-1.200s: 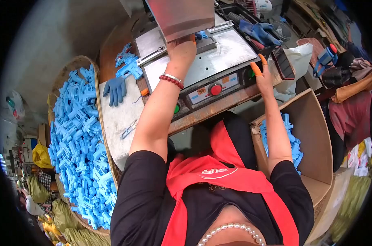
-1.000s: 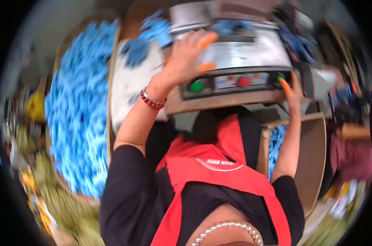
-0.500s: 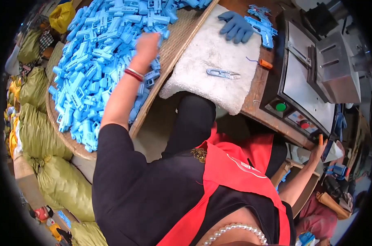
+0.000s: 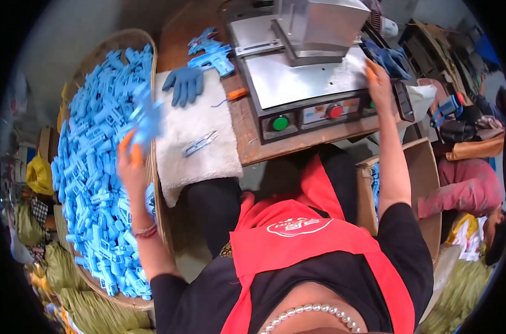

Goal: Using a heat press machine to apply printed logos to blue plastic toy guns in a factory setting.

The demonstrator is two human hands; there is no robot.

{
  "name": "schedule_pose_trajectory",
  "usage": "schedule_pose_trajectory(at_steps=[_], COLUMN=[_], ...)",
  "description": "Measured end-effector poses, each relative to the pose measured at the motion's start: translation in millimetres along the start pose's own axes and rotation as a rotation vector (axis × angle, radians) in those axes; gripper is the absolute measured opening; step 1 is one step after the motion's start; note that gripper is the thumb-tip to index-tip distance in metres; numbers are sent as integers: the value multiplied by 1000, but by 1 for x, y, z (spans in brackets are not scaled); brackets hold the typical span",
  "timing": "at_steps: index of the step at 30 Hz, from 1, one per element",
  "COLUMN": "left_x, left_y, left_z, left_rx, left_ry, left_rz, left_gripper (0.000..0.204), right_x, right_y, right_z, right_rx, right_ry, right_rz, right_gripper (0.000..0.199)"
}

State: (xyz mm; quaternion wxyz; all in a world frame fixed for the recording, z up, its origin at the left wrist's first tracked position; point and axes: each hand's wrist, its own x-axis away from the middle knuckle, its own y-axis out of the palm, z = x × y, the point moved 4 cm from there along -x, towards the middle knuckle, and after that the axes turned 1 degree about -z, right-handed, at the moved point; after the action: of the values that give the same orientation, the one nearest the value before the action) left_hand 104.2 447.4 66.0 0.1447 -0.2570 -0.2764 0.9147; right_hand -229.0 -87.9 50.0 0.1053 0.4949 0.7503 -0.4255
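My left hand (image 4: 131,170), orange covers on its fingertips, grips light blue plastic toy gun pieces (image 4: 147,119), smeared by motion. It is over the right rim of a woven basket (image 4: 154,61) heaped with similar blue toy guns (image 4: 105,167). My right hand (image 4: 380,89) rests at the right edge of a machine's metal plate (image 4: 297,78), fingers stretched and apparently holding nothing. An orange cover is on one fingertip. On a white towel (image 4: 208,161) lie a blue glove (image 4: 184,86) and thread snips (image 4: 200,143).
The machine has a green button (image 4: 279,123), a red button (image 4: 335,111) and a raised metal housing (image 4: 319,28). More blue toy guns (image 4: 214,58) and an orange-handled tool (image 4: 236,94) lie on the wooden table. A cardboard box (image 4: 420,178) stands at right, near another person's red sleeve (image 4: 464,186).
My left hand has come up from the heap with blue toy gun pieces. My right hand has moved to the machine's right edge. The view has turned to the right.
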Motion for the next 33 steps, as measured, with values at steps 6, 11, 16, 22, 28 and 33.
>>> schedule_pose_trajectory(at_steps=[6, 11, 16, 22, 28, 33], left_x=[-42, -11, -14, -66, -89, -13], left_y=[197, 220, 207, 292, 351, 228], left_z=[130, 176, 172, 247, 239, 203], left_rx=[476, 0, 10, -268, -33, -256], left_ry=[-179, 602, 612, 654, 633, 814], left_rz=[-455, -251, -186, -106, -170, -358], left_gripper=[33, 56, 56, 31, 32, 71], right_x=[-64, -67, -4, 137, 105, 80], right_y=[89, 78, -43, -178, -92, -35], right_z=[-31, -27, -59, -69, 18, 68], right_rx=[-172, -131, 114, 156, -15, -56], right_ry=[-271, -155, -163, 89, 221, 271], right_rz=[-56, 243, 407, 484, 76, -130], right_gripper=[22, 21, 18, 24, 56, 70])
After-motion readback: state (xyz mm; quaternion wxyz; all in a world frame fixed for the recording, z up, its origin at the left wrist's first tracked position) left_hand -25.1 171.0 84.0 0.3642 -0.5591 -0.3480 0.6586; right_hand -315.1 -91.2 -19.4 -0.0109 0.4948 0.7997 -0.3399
